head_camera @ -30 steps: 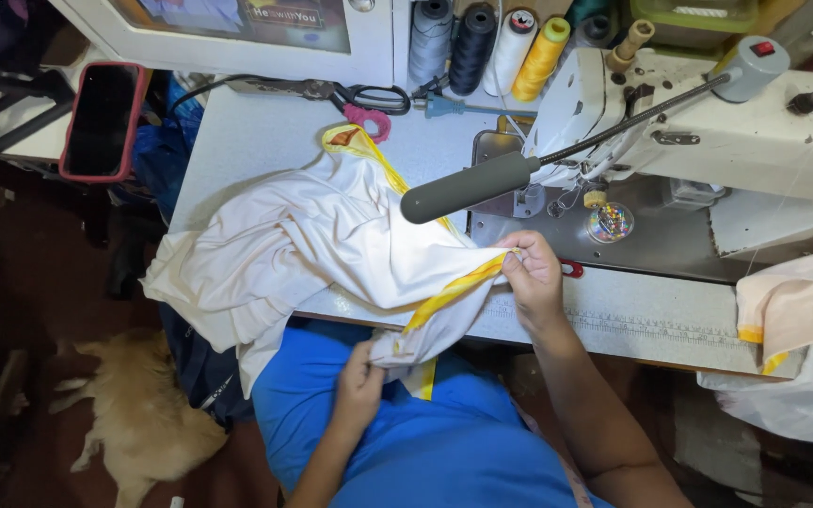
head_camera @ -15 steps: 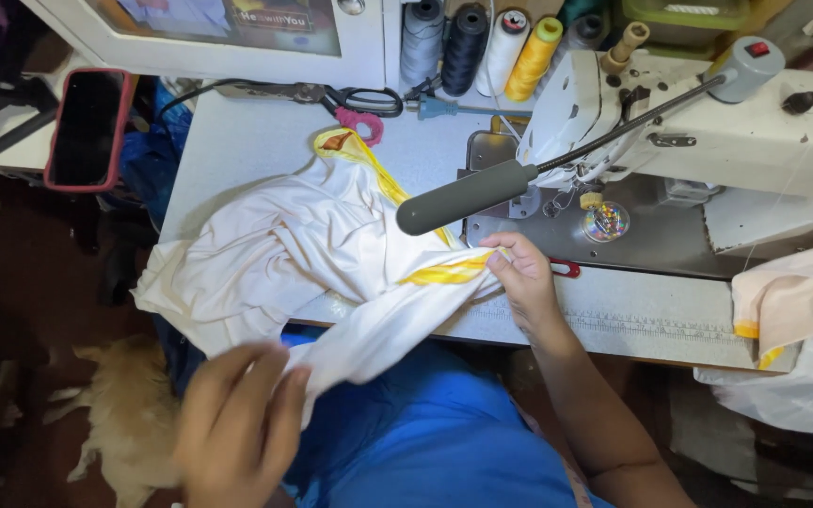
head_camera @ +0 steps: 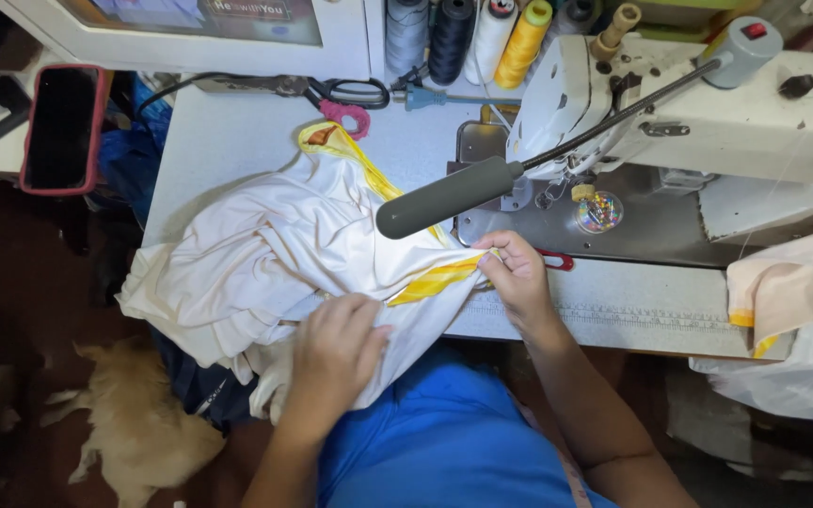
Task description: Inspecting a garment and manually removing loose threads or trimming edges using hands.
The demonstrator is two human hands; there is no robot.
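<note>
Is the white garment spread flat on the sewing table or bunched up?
Bunched up: the white garment lies in crumpled folds, with its lower edge hanging off the table.

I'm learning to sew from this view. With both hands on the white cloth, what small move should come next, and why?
Probably slide the yellow-trimmed edge rightward toward the needle area. The right hand pinches that edge on the sewing machine bed, short of the needle, while the left hand presses the bunched white cloth, which could be smoothed as it feeds.
</note>
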